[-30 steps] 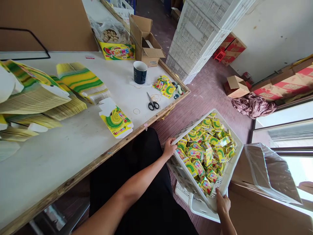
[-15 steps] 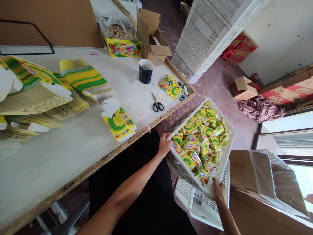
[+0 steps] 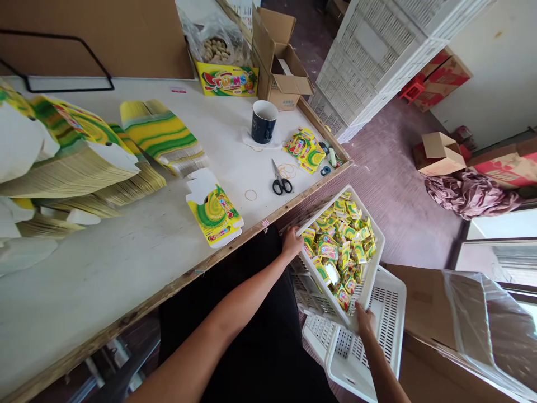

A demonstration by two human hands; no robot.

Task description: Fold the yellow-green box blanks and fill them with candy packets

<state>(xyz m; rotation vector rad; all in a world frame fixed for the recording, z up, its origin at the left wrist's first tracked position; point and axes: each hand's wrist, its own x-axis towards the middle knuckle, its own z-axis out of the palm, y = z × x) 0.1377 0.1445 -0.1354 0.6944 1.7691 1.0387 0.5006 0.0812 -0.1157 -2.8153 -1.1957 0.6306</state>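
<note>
Both my hands hold a white plastic crate (image 3: 373, 263) tilted beside the table's near edge. My left hand (image 3: 291, 242) grips its upper left rim. My right hand (image 3: 364, 320) grips its lower near corner. The crate is full of small yellow and green packets (image 3: 339, 246). Under it lies a second white crate (image 3: 377, 341) that shows no contents. On the table by my left arm lies a flat yellow and green carton blank (image 3: 216, 212).
Stacks of flat carton blanks (image 3: 84, 162) fill the left of the white table (image 3: 126, 263). A dark mug (image 3: 264, 121), scissors (image 3: 280, 180), rubber bands and several packets (image 3: 306, 148) lie near its far right corner. White crates (image 3: 377, 50) stack beyond; a plastic-lined cardboard box (image 3: 470, 330) stands at right.
The crate of packets has dropped lower and closer to the table edge, over the lower crate, with both hands still on it. The view has shifted, so everything sits further right.
</note>
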